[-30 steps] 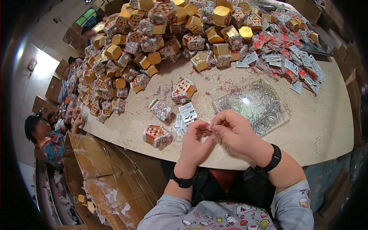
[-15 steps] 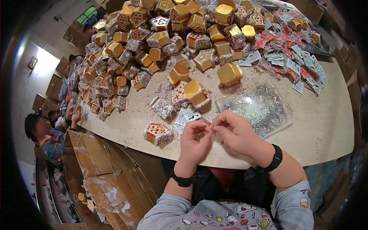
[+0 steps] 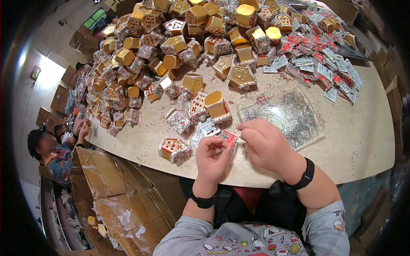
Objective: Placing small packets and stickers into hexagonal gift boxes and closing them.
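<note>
Head view: my left grip (image 3: 212, 161) is holding a small red tag (image 3: 231, 138) between thumb and fingers, above the near edge of the table (image 3: 358, 128). My right grip (image 3: 267, 144) is hovering just right of the tag, its fingers curling and pointing left; I cannot tell how tightly they are closing or whether they are pinching anything. Just beyond my left grip, some white tags (image 3: 208, 129) are lying near a gold-based house (image 3: 216, 105), and a red-patterned house (image 3: 198, 106) is resting beside it on the left. Farther left, a sprinkle-coated house (image 3: 178, 121) is lying, with a white-fronted house (image 3: 174, 150) sitting nearer me. To my right, a clear tray (image 3: 310, 144) is holding many thin, shiny fasteners (image 3: 294, 115). A heap of houses (image 3: 126, 56) is covering the far left, and a pile of tags (image 3: 324, 73) is spreading across the far right.
</note>
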Motion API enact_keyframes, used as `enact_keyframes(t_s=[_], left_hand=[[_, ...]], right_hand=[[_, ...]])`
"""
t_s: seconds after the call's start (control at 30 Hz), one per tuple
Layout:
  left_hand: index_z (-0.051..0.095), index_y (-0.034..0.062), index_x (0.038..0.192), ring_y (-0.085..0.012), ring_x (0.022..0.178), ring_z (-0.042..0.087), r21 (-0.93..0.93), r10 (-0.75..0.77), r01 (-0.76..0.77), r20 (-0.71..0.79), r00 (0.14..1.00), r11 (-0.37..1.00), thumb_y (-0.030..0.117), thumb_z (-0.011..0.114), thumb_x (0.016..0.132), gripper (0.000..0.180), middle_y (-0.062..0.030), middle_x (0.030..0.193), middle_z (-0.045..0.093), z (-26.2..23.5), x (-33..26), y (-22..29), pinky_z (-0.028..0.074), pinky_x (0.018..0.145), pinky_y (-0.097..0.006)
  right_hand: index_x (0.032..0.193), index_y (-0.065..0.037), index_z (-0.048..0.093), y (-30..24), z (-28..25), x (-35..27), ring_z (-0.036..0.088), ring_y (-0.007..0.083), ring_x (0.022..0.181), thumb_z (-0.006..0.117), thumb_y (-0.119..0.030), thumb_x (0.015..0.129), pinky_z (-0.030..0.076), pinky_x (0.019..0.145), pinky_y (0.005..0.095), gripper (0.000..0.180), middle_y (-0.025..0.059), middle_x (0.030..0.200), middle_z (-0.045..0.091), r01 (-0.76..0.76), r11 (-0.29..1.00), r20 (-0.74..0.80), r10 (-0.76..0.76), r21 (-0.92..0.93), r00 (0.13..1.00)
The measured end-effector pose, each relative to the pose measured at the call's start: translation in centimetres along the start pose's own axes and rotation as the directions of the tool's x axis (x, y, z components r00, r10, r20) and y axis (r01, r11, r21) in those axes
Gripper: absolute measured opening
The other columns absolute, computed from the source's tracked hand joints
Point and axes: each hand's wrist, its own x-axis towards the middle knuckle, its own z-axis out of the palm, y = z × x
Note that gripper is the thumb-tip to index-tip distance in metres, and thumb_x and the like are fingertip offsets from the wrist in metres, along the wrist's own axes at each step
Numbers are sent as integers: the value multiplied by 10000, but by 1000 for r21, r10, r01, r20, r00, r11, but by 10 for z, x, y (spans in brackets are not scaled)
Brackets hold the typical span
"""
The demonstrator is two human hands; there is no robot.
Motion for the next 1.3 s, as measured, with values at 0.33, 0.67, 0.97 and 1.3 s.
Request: enact_keyframes(t_s=[0.33, 0.67, 0.97, 1.3], left_hand=[[480, 25, 1027, -131, 853, 577, -68, 60, -66, -76, 995, 996, -85, 646, 804, 299, -100, 968, 583, 0, -1, -2, 482, 768, -259], [491, 14, 1015, -138, 829, 584, 95, 96, -82, -146, 985, 992, -87, 624, 812, 262, -96, 920, 590, 0, 0, -1, 481, 744, -261], [528, 23, 960, -197, 847, 567, 255, 351, -348, 34, 936, 902, -90, 647, 767, 253, -109, 899, 577, -4, 3, -3, 463, 748, -298], [509, 47, 1184, -212, 936, 501, 358, 681, -633, -11, 733, 687, 69, 685, 786, 436, -114, 1077, 505, -2, 2, -7, 426, 826, -322]], right_hand=[[820, -41, 574, 0, -5, 1, 588, 326, 733, 629, -61, 734, 475, 626, 414, 104, 125, 752, 583, -195, 979, 134, 187, 53, 973], [810, -49, 598, -5, -3, 1, 593, 333, 734, 623, -85, 760, 480, 649, 414, 66, 133, 743, 594, -249, 968, 67, 246, 33, 967], [784, -39, 590, -11, 4, -4, 578, 346, 730, 612, -72, 770, 472, 643, 429, 42, 137, 742, 585, -303, 949, 195, 283, 84, 939], [848, -12, 609, -14, 11, -8, 606, 205, 720, 635, -61, 827, 482, 635, 312, 59, 114, 799, 625, -572, 707, 250, 516, 415, 819]])
